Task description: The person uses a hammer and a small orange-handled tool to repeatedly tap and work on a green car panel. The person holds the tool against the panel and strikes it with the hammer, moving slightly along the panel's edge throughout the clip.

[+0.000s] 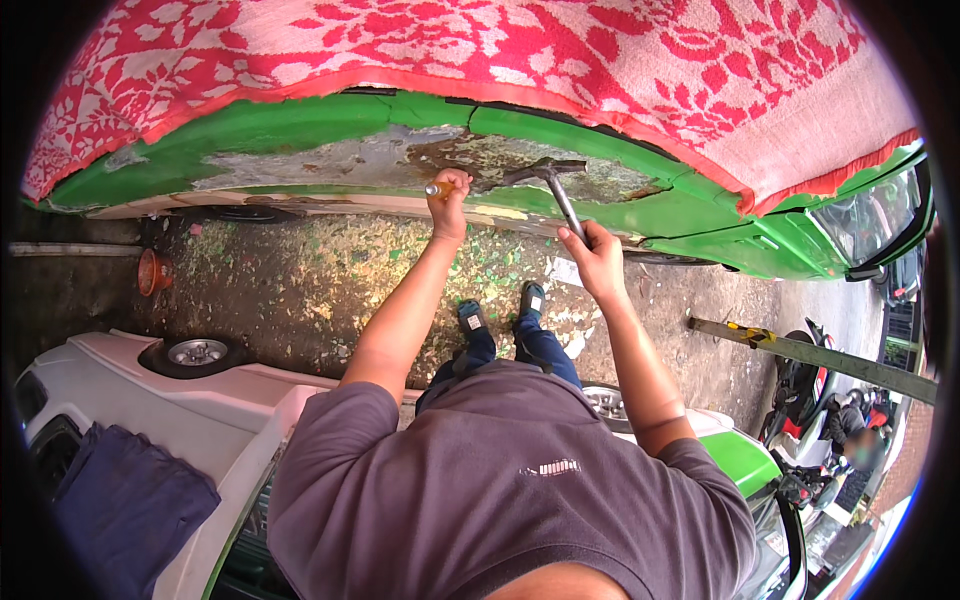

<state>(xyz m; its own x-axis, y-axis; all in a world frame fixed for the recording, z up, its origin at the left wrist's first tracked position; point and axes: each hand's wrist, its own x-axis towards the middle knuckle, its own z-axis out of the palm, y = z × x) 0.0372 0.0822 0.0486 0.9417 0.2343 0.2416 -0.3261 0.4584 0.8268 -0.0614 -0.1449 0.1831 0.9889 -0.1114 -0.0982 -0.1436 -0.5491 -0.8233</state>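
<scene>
My left hand [449, 205] is closed round a tool with an amber handle [437, 189] and a metal cap on its end. It looks like a chisel or a screwdriver, and its tip is pointed at the side of a green car [360, 160]; the blade is hard to make out. In my right hand [599, 262] is a hammer [562, 200], gripped by its metal shaft, its head up by the car panel to the right of the amber handle. Around both tools the paint is gone, leaving grey and rusty brown bare patches.
A red and pink floral blanket [430, 50] covers the car's top. Behind me stands a pale car [250, 400] with dark cloth [135, 510] on it. An orange bucket [154, 272] is at left; a metal beam [810, 355], motorbikes [800, 385] and a person [855, 440] at right.
</scene>
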